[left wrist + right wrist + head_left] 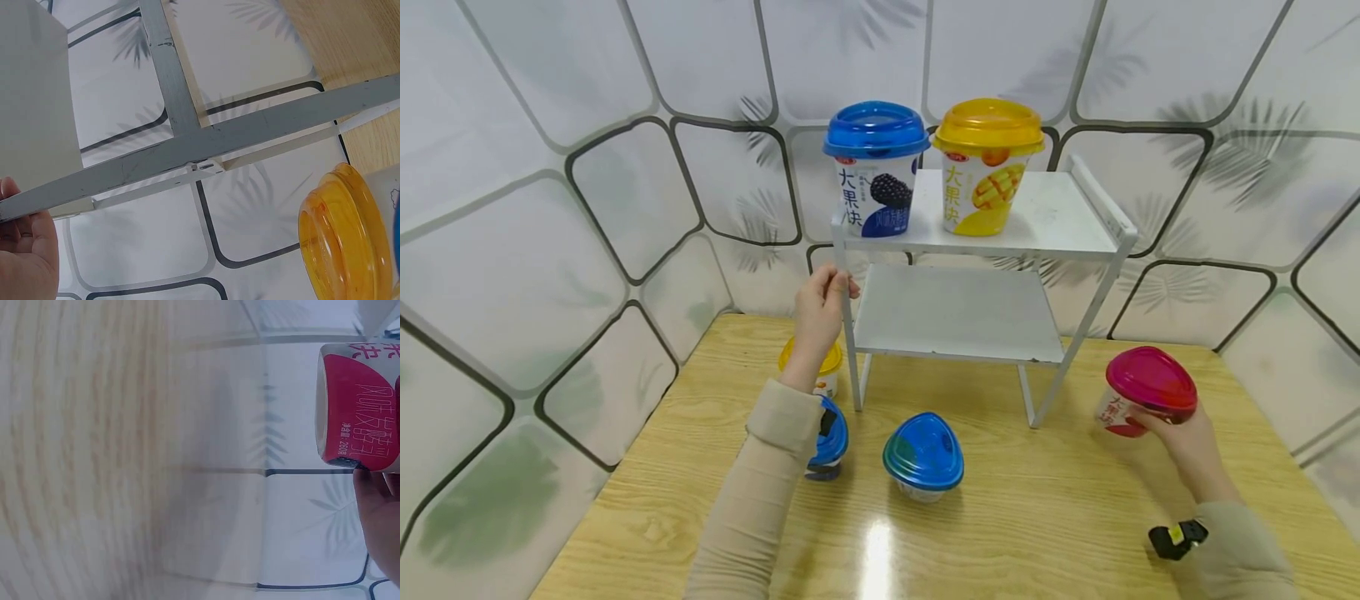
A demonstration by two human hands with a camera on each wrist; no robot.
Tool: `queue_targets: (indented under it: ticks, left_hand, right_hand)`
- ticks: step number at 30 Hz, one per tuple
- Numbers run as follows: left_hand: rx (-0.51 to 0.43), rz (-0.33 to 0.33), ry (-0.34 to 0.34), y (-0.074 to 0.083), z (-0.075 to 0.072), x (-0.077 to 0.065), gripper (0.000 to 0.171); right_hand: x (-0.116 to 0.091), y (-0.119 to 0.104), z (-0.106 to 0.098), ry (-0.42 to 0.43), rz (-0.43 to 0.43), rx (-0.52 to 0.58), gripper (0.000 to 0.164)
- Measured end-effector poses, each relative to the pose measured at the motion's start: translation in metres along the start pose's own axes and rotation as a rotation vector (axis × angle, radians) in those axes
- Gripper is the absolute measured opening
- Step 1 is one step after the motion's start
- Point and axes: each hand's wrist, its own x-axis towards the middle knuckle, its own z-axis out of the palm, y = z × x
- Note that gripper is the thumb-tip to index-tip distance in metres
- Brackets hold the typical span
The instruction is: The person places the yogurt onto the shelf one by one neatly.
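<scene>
My left hand (820, 312) grips the left upright of a white two-tier metal rack (958, 312), just under its upper shelf. In the left wrist view, the fingers (40, 234) curl round the grey frame bar (262, 131). Off to the right of the rack, my right hand (1191, 446) holds a yogurt cup with a pink lid (1152, 382). The right wrist view shows the cup's pink and white side (359, 412), its base apart from the wooden tabletop. On the upper shelf stand a blue-lidded yogurt cup (876, 171) and a yellow-lidded one (988, 167).
A blue-lidded cup (923, 454) stands on the wooden table (1000, 525) before the rack. Left of it are another blue-lidded cup (831, 433) and a yellow-lidded cup (827, 367), both partly hidden by my left arm. Patterned cloth walls (625, 208) surround the table.
</scene>
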Motion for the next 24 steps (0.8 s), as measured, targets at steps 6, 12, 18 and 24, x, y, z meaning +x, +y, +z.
queue_targets:
  ticks: [6,12,18,24]
  left_hand:
    - [-0.019,0.003,0.003,0.016,-0.002,-0.003,0.022]
    - [-0.005,0.011,0.002,0.034,-0.003,-0.007,0.02]
    - [-0.004,0.013,0.005,0.035,-0.003,-0.007,0.021]
    - [0.009,0.005,0.008,0.034,-0.002,-0.007,0.02]
  right_hand:
    - [-0.003,-0.01,-0.009,0.008,0.025,-0.02,0.068]
    - [0.009,0.017,-0.022,-0.04,-0.031,0.14,0.067]
    - [-0.004,-0.02,-0.009,-0.066,-0.107,0.196,0.064]
    - [-0.026,-0.085,0.013,-0.114,-0.154,0.266,0.056]
